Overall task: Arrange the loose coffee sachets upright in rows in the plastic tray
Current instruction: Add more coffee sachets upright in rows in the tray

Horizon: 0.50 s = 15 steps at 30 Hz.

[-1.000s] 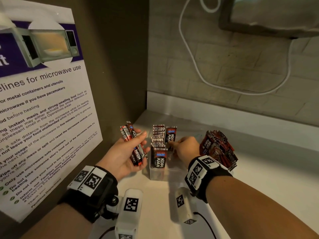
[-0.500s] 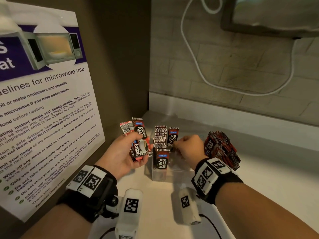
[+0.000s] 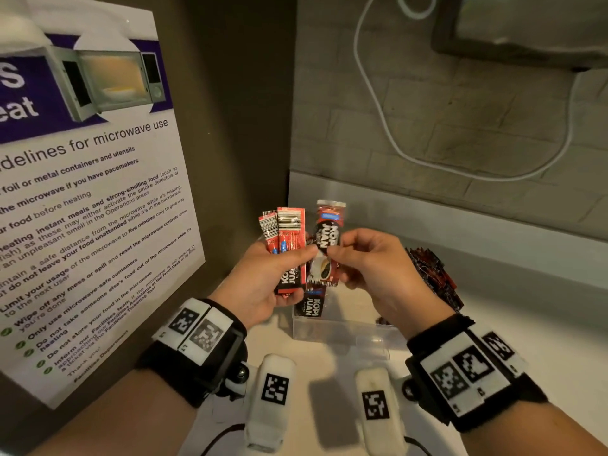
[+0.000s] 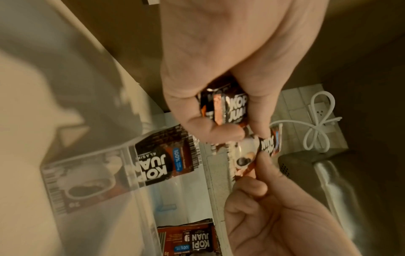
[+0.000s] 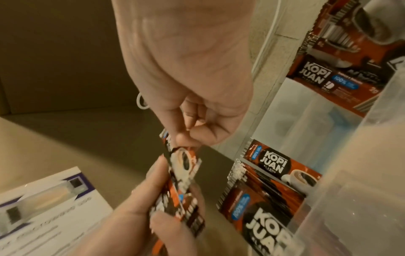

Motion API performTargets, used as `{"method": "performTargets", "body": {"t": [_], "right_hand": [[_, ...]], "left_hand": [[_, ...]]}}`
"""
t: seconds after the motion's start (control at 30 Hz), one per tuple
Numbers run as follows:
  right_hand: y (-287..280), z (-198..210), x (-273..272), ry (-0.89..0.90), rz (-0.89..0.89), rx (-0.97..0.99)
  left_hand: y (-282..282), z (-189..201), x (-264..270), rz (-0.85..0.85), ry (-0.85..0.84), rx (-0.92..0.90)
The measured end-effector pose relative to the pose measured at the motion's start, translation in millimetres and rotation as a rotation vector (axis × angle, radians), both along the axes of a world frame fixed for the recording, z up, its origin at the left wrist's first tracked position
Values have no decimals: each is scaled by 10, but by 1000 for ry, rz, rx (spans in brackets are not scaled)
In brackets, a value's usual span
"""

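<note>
Red-black sachet (image 3: 325, 245) pinched by right hand (image 3: 378, 274), pulled from bundle (image 3: 286, 245) clenched in left hand (image 3: 263, 284); tray (image 3: 342, 334) at 6 o'clock, prob. its next stop.

Red and black sachets (image 3: 324, 240) stick up above a clear tray (image 3: 342, 332), maybe three; more stand inside.
</note>
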State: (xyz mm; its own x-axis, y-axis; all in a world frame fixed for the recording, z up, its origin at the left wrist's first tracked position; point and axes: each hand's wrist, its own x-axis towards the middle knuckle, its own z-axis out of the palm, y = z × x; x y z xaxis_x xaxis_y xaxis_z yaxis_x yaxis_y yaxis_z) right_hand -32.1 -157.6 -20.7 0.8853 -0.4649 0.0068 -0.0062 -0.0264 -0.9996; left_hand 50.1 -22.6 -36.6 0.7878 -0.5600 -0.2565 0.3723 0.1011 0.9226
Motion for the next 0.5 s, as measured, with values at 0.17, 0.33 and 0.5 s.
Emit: {"method": "performTargets", "body": {"t": [0.17,0.33,0.5], "right_hand": [[-340,-185,114,77,-334,87],[-460,-555,295,338,-367,20],[-459,-675,407,424,-219,27]], "left_hand": [[54,-23,50,106,49,-22],[93,-149,99,200,116,37],[146,-244,103,170,239,72]]}}
